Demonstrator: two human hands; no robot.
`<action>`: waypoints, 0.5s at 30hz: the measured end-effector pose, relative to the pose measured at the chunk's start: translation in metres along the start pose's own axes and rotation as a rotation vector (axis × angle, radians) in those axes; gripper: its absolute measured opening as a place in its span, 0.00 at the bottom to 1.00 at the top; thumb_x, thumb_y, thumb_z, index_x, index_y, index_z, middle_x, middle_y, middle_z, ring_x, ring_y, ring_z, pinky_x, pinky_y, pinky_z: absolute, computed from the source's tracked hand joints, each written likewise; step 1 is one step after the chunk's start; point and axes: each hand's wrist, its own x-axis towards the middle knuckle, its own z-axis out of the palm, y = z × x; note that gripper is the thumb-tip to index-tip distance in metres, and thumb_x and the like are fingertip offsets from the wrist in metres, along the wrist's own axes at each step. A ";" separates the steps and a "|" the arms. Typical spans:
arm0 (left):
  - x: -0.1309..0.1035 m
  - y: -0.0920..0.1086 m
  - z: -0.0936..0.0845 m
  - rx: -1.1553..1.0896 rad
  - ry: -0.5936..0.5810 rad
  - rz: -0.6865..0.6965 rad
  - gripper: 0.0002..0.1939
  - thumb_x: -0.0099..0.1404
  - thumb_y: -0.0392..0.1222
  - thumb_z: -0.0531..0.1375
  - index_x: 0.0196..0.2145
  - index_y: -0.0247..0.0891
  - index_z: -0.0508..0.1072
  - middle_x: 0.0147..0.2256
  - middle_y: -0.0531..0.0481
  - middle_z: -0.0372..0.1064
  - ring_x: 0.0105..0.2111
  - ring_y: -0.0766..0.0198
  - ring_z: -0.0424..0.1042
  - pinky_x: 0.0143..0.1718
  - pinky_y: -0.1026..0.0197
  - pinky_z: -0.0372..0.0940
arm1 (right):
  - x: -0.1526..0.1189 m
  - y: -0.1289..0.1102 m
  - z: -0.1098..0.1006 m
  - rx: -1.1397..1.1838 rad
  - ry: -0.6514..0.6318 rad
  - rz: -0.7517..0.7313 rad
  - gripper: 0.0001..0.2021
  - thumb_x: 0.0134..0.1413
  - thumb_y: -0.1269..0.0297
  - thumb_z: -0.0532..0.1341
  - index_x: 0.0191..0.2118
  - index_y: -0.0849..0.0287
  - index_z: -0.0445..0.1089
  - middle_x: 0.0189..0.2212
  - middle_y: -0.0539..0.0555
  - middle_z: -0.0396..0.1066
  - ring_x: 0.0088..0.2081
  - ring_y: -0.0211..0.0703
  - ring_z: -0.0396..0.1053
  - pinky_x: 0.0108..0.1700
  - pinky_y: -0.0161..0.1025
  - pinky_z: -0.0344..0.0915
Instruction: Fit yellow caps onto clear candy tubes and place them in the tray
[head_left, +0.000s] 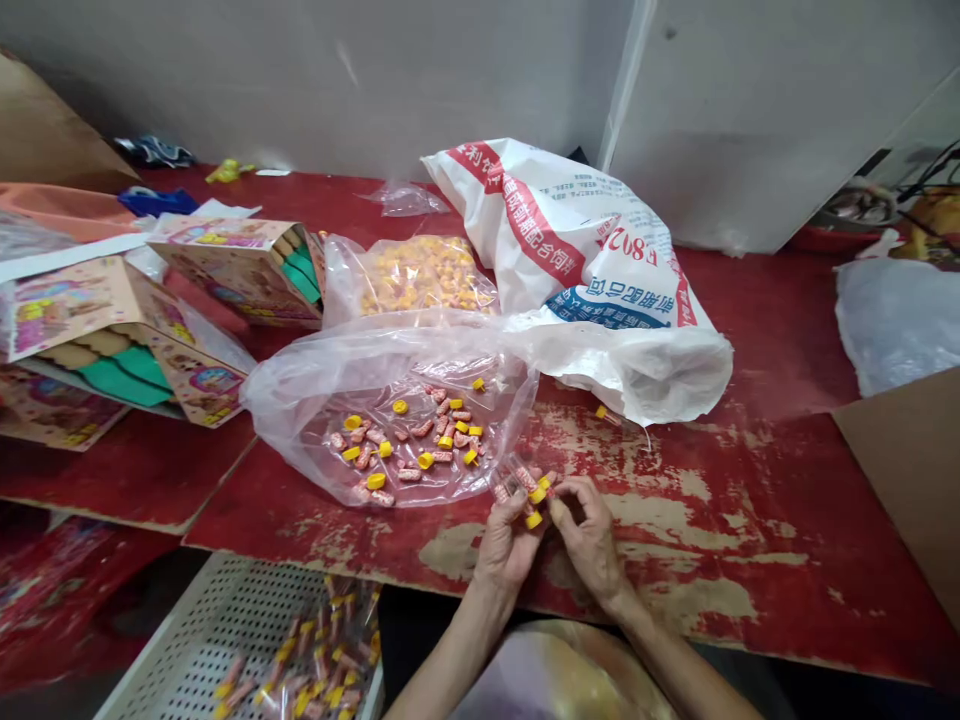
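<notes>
My left hand (504, 540) is closed around a few small clear tubes (527, 482) with pink-and-white filling and yellow caps. Close beside it, the thumb and fingers of my right hand (589, 530) pinch together at the capped ends; what lies between these fingertips is too small to make out. Just beyond my hands spreads an open clear plastic bag (289, 425), where pink-patterned tubes (409, 475) and yellow caps (376, 481) are scattered. Behind that lies another clear bag filled with yellow caps (427, 270).
A white printed sack (600, 260) slumps at the back, with one capped tube (609, 415) near its mouth. Printed cardboard boxes (214, 345) stand left. Below the red table's (675, 510) edge, a white perforated crate (161, 650) contains many capped tubes. Cardboard (907, 480) borders the right.
</notes>
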 end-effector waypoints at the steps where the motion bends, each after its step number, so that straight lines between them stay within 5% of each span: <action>1: 0.000 -0.002 -0.001 0.003 -0.008 0.002 0.15 0.46 0.30 0.68 0.33 0.35 0.71 0.34 0.49 0.74 0.37 0.61 0.74 0.45 0.58 0.68 | -0.001 -0.003 -0.001 -0.099 -0.020 -0.087 0.05 0.59 0.63 0.55 0.37 0.57 0.66 0.38 0.53 0.67 0.41 0.42 0.64 0.45 0.41 0.61; 6: -0.003 -0.005 0.001 0.026 0.002 0.045 0.17 0.46 0.30 0.68 0.35 0.36 0.70 0.31 0.53 0.74 0.34 0.63 0.74 0.44 0.55 0.69 | 0.023 0.003 -0.033 -0.349 -0.081 -0.388 0.08 0.61 0.66 0.51 0.38 0.58 0.67 0.38 0.54 0.69 0.43 0.42 0.62 0.48 0.42 0.57; 10: -0.006 -0.002 0.001 0.057 -0.029 0.025 0.18 0.46 0.33 0.68 0.35 0.35 0.69 0.30 0.54 0.73 0.31 0.64 0.73 0.46 0.47 0.68 | 0.073 0.028 -0.065 -0.928 0.059 -0.274 0.16 0.62 0.63 0.48 0.49 0.65 0.65 0.44 0.63 0.66 0.48 0.52 0.59 0.47 0.49 0.56; 15: -0.009 0.003 -0.004 0.047 -0.120 -0.017 0.20 0.44 0.32 0.67 0.37 0.35 0.70 0.34 0.51 0.73 0.34 0.61 0.73 0.45 0.46 0.68 | 0.106 0.050 -0.078 -1.339 -0.114 -0.203 0.20 0.62 0.61 0.47 0.52 0.68 0.64 0.37 0.65 0.66 0.42 0.56 0.60 0.41 0.48 0.55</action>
